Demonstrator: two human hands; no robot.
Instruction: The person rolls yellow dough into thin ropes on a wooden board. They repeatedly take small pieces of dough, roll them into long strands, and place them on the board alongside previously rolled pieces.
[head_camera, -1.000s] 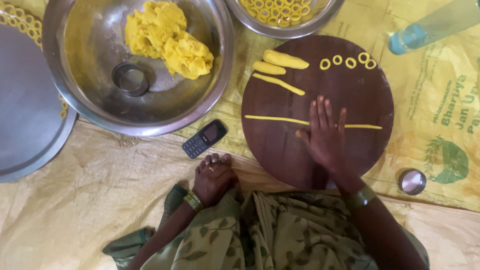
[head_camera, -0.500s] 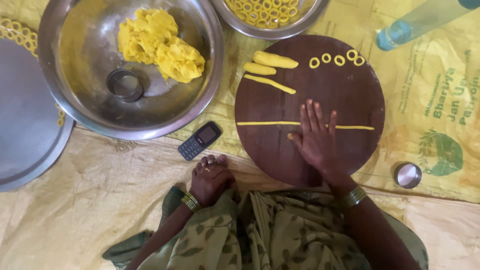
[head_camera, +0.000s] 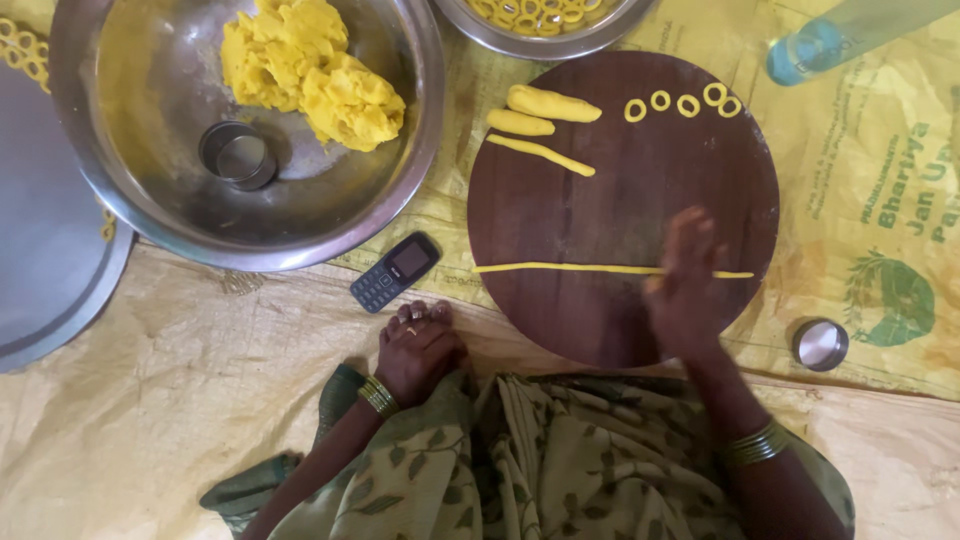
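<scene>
Lying left-to-right across the round board (head_camera: 620, 210), the dough rope (head_camera: 560, 268) passes under the spread right hand (head_camera: 685, 290); the curled left hand (head_camera: 418, 348) rests apart, empty.

The dough (head_camera: 310, 70) is bright yellow, and the round board (head_camera: 620, 210) dark brown. The cloth (head_camera: 520, 470) is olive green with a leaf pattern.

Place: home food-making spot on the floor.
Ground: floor (head_camera: 150, 400) under spread sacking, person seated on it.
Centre: round wooden board (head_camera: 620, 210) with dough strips.
11 o'clock: steel bowl (head_camera: 130, 200) holding yellow dough (head_camera: 310, 70).
12 o'clock: second bowl (head_camera: 520, 40) of dough rings.
</scene>
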